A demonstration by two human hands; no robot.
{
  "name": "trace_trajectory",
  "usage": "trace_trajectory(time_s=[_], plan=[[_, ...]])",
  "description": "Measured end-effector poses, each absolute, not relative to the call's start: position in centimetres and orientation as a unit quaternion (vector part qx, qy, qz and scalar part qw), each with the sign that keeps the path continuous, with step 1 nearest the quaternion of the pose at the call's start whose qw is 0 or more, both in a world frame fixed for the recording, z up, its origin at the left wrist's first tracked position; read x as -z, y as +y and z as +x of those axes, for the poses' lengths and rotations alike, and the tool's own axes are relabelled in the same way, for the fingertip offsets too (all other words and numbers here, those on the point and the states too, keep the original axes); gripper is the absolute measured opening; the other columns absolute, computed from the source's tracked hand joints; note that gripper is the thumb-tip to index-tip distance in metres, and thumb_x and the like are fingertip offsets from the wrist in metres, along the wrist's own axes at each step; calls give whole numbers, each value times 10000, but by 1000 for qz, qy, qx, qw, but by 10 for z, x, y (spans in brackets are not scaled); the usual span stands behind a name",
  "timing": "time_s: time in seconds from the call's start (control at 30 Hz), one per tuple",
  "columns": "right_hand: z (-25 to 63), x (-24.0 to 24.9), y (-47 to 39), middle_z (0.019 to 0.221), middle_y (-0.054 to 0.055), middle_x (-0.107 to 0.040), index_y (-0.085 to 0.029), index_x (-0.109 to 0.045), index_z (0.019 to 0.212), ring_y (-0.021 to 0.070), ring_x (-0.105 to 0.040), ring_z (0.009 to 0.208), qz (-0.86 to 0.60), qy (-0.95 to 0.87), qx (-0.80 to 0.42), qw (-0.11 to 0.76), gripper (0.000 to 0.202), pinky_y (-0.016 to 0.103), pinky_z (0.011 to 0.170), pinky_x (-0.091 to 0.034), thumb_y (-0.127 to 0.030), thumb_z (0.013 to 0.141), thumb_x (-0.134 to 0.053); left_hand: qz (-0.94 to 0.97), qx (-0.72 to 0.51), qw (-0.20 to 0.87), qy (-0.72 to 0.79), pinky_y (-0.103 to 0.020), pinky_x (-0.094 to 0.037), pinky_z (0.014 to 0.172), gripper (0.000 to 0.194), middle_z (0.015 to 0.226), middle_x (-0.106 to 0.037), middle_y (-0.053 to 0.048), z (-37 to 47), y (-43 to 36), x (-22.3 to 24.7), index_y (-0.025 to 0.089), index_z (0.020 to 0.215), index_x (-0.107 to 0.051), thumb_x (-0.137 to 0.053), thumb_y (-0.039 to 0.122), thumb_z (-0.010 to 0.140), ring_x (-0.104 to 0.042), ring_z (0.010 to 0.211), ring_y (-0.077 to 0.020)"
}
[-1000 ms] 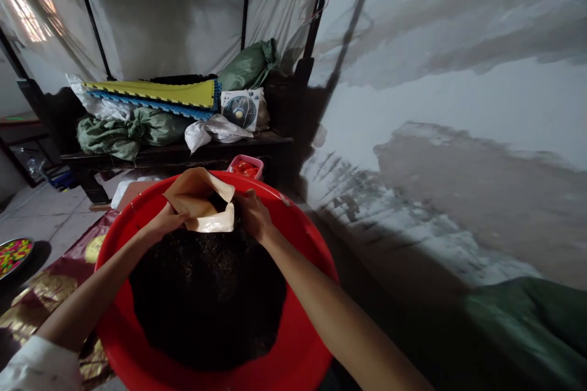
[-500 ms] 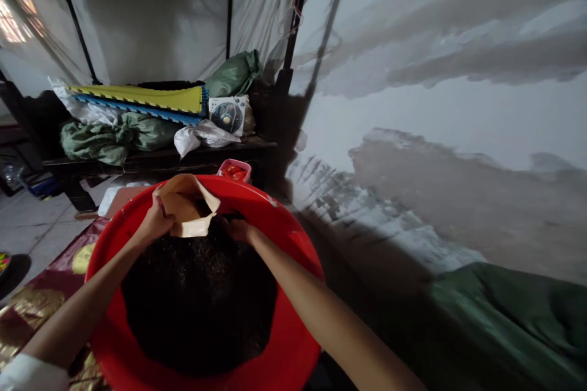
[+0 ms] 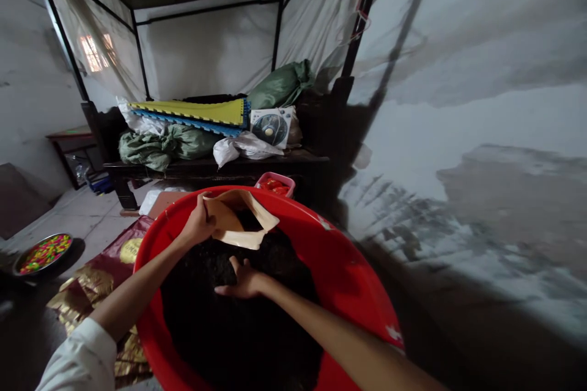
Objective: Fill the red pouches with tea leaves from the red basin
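Observation:
A large red tub [image 3: 348, 284] holds dark, loose, soil-like material [image 3: 238, 336]. Over the tub's far side, my left hand [image 3: 199, 221] grips the left edge of a tan paper bag [image 3: 241, 239], whose mouth gapes open. Just below the bag, my right hand [image 3: 243, 280] rests at the dark material with thumb and fingers spread. Some of its fingertips are hard to make out against the dark material, and no separate object shows in it.
Behind the tub, a dark bench [image 3: 183, 166] bears yellow mats [image 3: 206, 111], green sacks and a boxed fan [image 3: 270, 128]. A pink basket [image 3: 293, 186] sits beyond the rim. At left are a bowl of colourful pieces [image 3: 48, 252] and a maroon-gold bag [image 3: 94, 281].
My right hand has drawn back from beside the bag to below it, and its fingers now show spread. The view has turned left. My left hand still holds the bag.

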State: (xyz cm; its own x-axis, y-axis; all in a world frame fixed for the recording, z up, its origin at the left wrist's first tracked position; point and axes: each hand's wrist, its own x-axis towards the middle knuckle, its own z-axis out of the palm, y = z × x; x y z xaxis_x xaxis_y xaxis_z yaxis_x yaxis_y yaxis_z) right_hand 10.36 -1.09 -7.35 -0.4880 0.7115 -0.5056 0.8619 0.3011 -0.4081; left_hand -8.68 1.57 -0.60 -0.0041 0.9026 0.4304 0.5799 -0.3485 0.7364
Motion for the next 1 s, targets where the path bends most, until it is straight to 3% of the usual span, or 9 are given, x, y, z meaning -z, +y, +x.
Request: trace_trajectory(time_s=[0.1, 0.27, 0.37, 0.5, 0.67, 0.8, 1.0], plan=[[97, 70, -25, 1702, 341, 7, -147, -15, 1700, 430, -324, 1541, 460, 805, 355, 121, 1438, 445, 1219, -339, -823, 678, -767, 711, -449, 159, 517, -357, -542, 886, 733, 1228, -650, -121, -83, 13, 7, 167, 1468, -349, -544, 77, 767, -664, 1005, -226], [84, 67, -50, 1719, 289, -64, -253, -251, 1680, 466, -435, 1471, 403, 838, 356, 92, 1360, 437, 1185, -402, -563, 566, -967, 741, -423, 133, 504, -385, -525, 991, 659, 1277, -647, -121, -83, 12, 10, 187, 1423, -431, -548, 75, 785, -651, 1122, -246], [79, 74, -60, 1706, 252, -147, -270, -346, 1642, 457, -480, 1441, 380, 865, 324, 59, 1194, 442, 1169, -426, -407, 626, -957, 743, -414, 111, 513, -382, -527, 987, 617, 1224, -652, -104, -84, 12, 11, 196, 1381, -486, -580, 87, 781, -651, 1086, -236], [72, 84, -64, 1661, 208, -258, -275, -469, 1567, 429, -546, 1383, 324, 909, 263, 27, 960, 457, 1131, -469, -276, 698, -879, 738, -403, 93, 534, -373, -541, 915, 420, 1110, -643, -79, -82, 8, 6, 196, 1240, -572, -652, 191, 828, -641, 979, -225], [68, 81, -71, 1584, 150, -395, -334, -577, 1466, 386, -592, 1319, 210, 958, 197, 7, 795, 459, 1073, -529, -332, 740, -901, 757, -388, 85, 518, -356, -554, 844, 348, 1134, -592, -91, -81, 1, -4, 188, 1188, -609, -656, 206, 843, -617, 908, -206], [64, 69, -80, 1537, 193, -432, -328, -581, 1448, 404, -641, 1241, 171, 981, 90, 6, 646, 507, 952, -600, -448, 857, -812, 786, -392, 58, 475, -401, -551, 958, 355, 1302, -561, -136, -84, -2, -10, 189, 1184, -615, -661, 176, 832, -628, 1095, -255], [72, 35, -81, 1344, 135, -528, -349, -583, 1391, 306, -716, 1054, 173, 983, 19, -54, 570, 397, 825, -636, -460, 875, -798, 811, -387, 73, 432, -432, -527, 1042, 323, 1343, -609, -145, -84, -6, -17, 192, 1164, -624, -659, 152, 846, -628, 1205, -280]])
